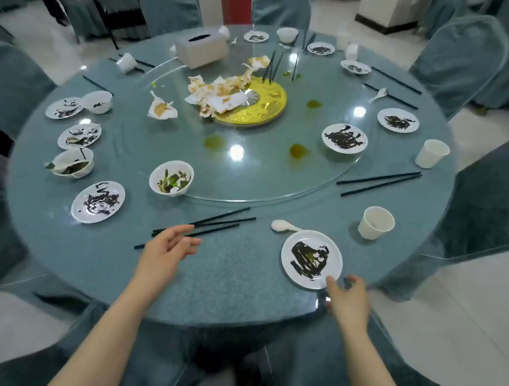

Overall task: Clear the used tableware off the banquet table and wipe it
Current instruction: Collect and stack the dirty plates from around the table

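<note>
A round blue-grey banquet table (231,280) carries several dirty white plates, bowls, paper cups and black chopsticks. My left hand (167,248) hovers with relaxed fingers over black chopsticks (216,222) near the front edge, fingertips at or just above them. My right hand (346,299) is open at the near rim of a sauce-smeared white plate (311,259), thumb touching its edge. A white spoon (284,225) lies just behind that plate. A bowl with food scraps (171,178) sits at the edge of the glass turntable (248,174).
Crumpled stained napkins (220,93) and a gold centre disc (263,104) lie mid-turntable, with a tissue box (202,49) behind. Paper cups (375,222) (431,153) stand at right. Sauce puddles (298,151) dot the glass. Covered chairs (460,62) ring the table.
</note>
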### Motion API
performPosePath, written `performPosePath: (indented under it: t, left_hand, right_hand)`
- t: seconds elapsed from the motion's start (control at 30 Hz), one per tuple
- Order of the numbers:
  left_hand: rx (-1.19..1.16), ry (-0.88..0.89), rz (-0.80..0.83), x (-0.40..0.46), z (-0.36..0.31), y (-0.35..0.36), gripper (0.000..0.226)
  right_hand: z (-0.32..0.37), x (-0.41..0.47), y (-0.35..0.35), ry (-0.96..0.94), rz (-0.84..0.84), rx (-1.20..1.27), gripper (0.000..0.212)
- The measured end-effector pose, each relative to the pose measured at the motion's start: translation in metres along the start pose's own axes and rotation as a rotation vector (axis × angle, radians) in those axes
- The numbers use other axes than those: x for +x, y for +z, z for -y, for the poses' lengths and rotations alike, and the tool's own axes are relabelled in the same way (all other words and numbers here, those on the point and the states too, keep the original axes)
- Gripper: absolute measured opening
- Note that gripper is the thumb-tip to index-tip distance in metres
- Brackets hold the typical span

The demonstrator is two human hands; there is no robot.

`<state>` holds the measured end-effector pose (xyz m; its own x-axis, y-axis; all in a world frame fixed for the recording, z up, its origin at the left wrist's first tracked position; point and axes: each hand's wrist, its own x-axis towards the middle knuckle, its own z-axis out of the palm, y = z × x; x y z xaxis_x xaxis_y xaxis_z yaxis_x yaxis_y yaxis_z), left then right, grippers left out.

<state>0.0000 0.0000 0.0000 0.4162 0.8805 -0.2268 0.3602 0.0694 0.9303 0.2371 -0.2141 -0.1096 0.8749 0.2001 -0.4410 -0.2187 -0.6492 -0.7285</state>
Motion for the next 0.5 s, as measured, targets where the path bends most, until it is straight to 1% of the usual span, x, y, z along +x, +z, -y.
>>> performPosePath:
  t: [0.1, 0.17, 0.23, 0.33, 0.5]
  left_hand:
    - [0.001, -0.046, -0.001, -0.005, 0.006, -0.001, 0.023]
    - [-0.005, -0.073, -0.011, -0.009, 0.013, -0.004, 0.022]
    - [-0.001, -0.093, -0.026, -0.011, 0.017, -0.008, 0.022]
    - [-0.007, -0.103, -0.019, -0.011, 0.024, -0.016, 0.022]
    - [-0.028, -0.100, -0.011, -0.013, 0.031, -0.037, 0.023]
  right_hand:
    - [0.008, 0.008, 0.002, -0.043, -0.007, -0.057, 0.039]
    - [0.008, 0.014, 0.004, -0.036, 0.016, -0.080, 0.028]
    - [0.007, 0.017, 0.004, -0.016, 0.030, -0.090, 0.022]
    - [0.010, 0.010, 0.008, -0.008, 0.090, -0.035, 0.019]
    - [0.034, -0.030, 0.035, -0.091, 0.250, 0.050, 0.021]
